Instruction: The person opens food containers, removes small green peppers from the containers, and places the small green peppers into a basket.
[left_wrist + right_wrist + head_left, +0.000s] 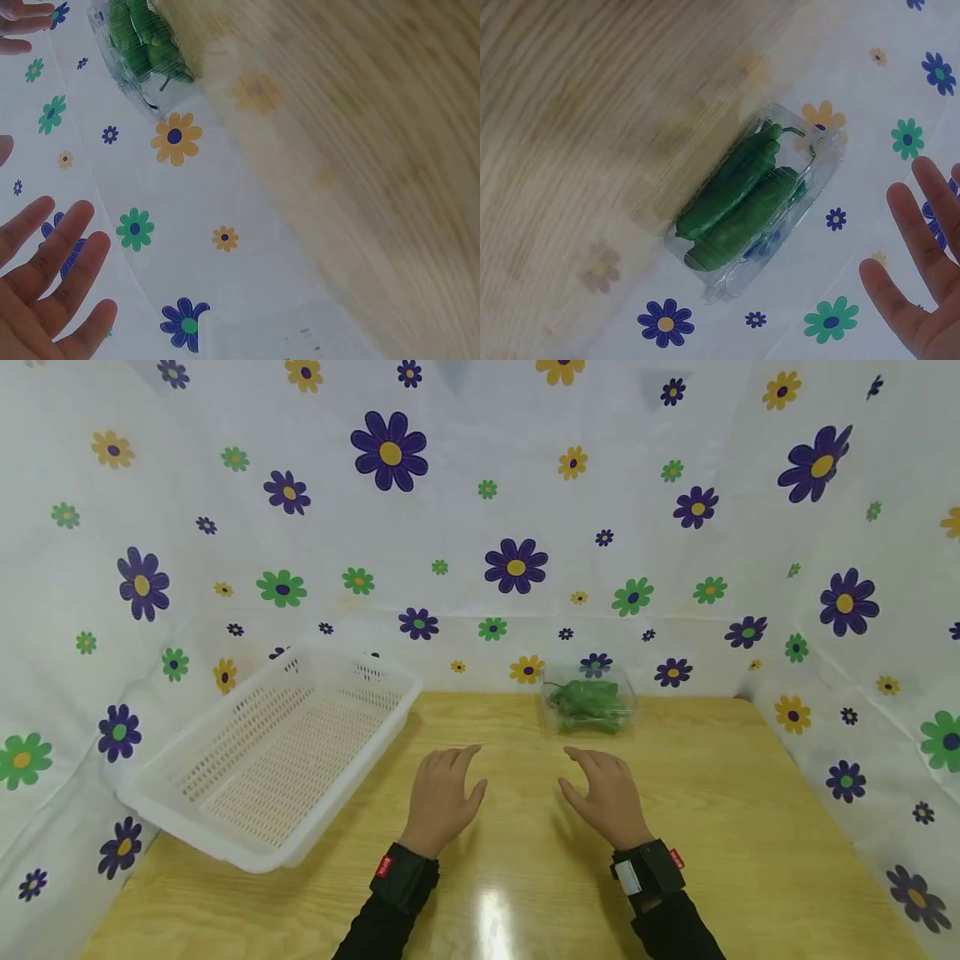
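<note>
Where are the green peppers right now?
In the head view, the peppers sit in a clear box near the back edge of the table, right of centre, beyond the right hand.

A black left sleeve (375,930) and matching right sleeve (677,930) covered the visible forearms. Behind the bare left grip (442,795) sat a thick black wristband (408,878) with a red tag (384,866). The right grip (609,795) had a similar dark band (658,870), with its own red label (677,858) and a whitish rectangular patch (627,877).

Both hands (441,802) (609,797) hover apart, fingers (452,760) loosely extended, thumbs (475,796) angled inward toward each other.
</note>
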`<state>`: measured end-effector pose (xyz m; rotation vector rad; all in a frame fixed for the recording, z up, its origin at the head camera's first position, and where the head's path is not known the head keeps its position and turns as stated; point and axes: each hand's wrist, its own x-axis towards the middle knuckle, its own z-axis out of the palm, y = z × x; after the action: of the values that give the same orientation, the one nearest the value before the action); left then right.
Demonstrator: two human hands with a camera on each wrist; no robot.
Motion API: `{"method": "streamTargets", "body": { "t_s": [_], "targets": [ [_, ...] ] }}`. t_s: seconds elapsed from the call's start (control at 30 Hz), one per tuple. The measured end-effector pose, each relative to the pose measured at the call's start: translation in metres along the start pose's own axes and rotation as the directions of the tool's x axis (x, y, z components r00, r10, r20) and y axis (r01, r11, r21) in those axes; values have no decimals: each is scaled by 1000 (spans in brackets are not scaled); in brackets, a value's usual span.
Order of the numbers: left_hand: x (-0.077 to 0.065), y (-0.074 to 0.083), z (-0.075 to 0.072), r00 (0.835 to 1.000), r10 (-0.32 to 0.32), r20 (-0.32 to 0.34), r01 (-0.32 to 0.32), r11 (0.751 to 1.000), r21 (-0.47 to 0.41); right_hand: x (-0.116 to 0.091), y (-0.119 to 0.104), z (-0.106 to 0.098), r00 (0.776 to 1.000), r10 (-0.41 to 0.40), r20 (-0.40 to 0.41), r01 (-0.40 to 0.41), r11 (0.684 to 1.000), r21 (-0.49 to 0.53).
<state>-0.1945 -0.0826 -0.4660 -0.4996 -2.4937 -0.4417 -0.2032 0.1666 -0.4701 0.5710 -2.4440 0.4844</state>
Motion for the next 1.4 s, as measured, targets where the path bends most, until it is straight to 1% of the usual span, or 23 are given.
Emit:
{"method": "streamTargets", "body": {
  "t_s": [0.13,0.3,0.4,0.47,0.5,0.57,0.63,0.7,0.73,0.77,0.8,0.83,0.9,0.93,0.97,1.0,1.1,1.17,1.23,1.27,1.33,1.37,1.4],
  "targets": [
    [14,2,3,999,31,37,-28,998,-64,5,18,-7,1000,1,-4,-1,1000,-4],
    [60,1,13,989,50,138,-24,983,-184,30,63,-27,998,56,30,-57,998,22],
    [92,3,23,965,39,258,16,978,-208,47,94,-38,981,158,115,-167,984,65],
    [111,4,39,936,20,351,57,977,-206,57,112,-41,956,233,179,-252,963,92],
    [118,-1,59,933,26,359,56,975,-215,61,120,-42,940,267,211,-294,950,107],
    [131,-9,98,906,5,424,97,971,-219,67,136,-39,911,321,259,-361,925,121],
    [139,-25,156,898,-16,440,120,971,-209,69,148,-32,882,360,304,-412,902,128],
    [142,-42,211,915,-20,404,103,977,-185,69,157,-22,857,387,341,-458,875,156],
    [142,-37,210,898,-49,436,133,977,-165,69,161,-16,844,398,360,-479,860,173],
    [142,-40,224,901,-52,430,131,979,-156,69,164,-10,832,403,382,-497,846,192],
    [141,-42,237,912,-42,407,114,981,-155,68,167,-3,834,392,388,-495,842,214],
    [142,-41,238,907,-32,419,107,982,-157,68,169,2,828,386,408,-503,833,233],
    [144,-31,224,896,9,443,63,987,-148,68,170,12,819,366,442,-508,821,260],
    [145,-25,211,880,35,474,39,989,-145,68,170,15,819,353,453,-501,824,264],
    [147,-25,213,868,70,491,-2,990,-138,67,169,17,820,338,462,-491,830,265],
    [148,-18,200,854,99,510,-39,991,-126,67,168,19,825,323,463,-477,838,265],
    [146,-2,166,833,180,523,-145,984,-107,67,163,19,827,303,474,-450,862,235],
    [145,6,149,827,207,523,-179,978,-105,65,161,19,826,293,482,-437,873,216],
    [145,10,144,827,224,515,-191,975,-118,64,162,18,828,280,486,-421,883,207],
    [148,14,135,808,207,552,-174,978,-111,64,163,18,828,277,487,-418,884,208],
    [149,11,140,810,223,542,-187,975,-121,63,164,19,831,273,484,-416,884,215],
    [150,3,155,818,249,518,-209,968,-136,62,165,19,834,273,480,-416,882,220],
    [151,0,159,810,250,531,-205,968,-144,62,165,20,836,274,475,-414,883,220]
  ]
}}
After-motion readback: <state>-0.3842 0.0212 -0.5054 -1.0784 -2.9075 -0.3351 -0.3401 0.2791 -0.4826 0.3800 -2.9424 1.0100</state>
